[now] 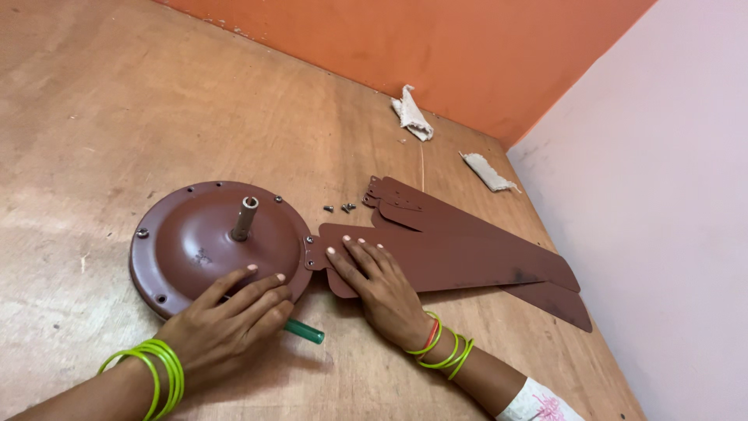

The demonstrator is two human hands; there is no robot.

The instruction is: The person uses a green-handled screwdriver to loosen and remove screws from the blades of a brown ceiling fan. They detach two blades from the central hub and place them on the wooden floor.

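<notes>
A brown round fan motor housing (195,234) with a short metal shaft (245,217) lies on the wooden surface. My left hand (226,323) rests on its near rim, over a green-handled tool (305,332) whose tip is hidden under the hand. My right hand (378,284) presses flat, fingers spread, on the inner end of a brown fan blade (460,261) that meets the housing at its right edge. Two more brown blades (436,214) lie stacked behind it. Green bangles ring both wrists.
A few small loose screws (340,208) lie between the housing and the blades. Two crumpled cloth scraps (411,114) (488,171) lie near the orange wall. A pale wall rises at the right.
</notes>
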